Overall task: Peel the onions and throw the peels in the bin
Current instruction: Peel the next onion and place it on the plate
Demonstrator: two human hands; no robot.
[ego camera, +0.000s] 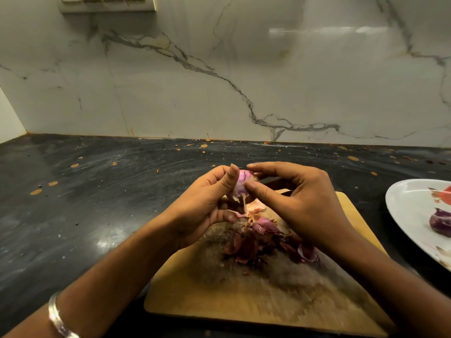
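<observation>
A small pale purple onion (240, 182) is held above the wooden cutting board (256, 296). My left hand (207, 203) grips it from the left, thumb up along its side. My right hand (295, 198) pinches it from the right with thumb and fingertips. A thin strip of peel (246, 211) hangs down from the onion. A heap of dark red and pink peels (256, 242) lies on the board under my hands.
A white plate (410, 211) at the right edge carries a peeled purple onion (440, 224) and some peel scraps. The dark stone counter (97, 203) has orange specks and meets a marble backsplash behind. No bin is in view.
</observation>
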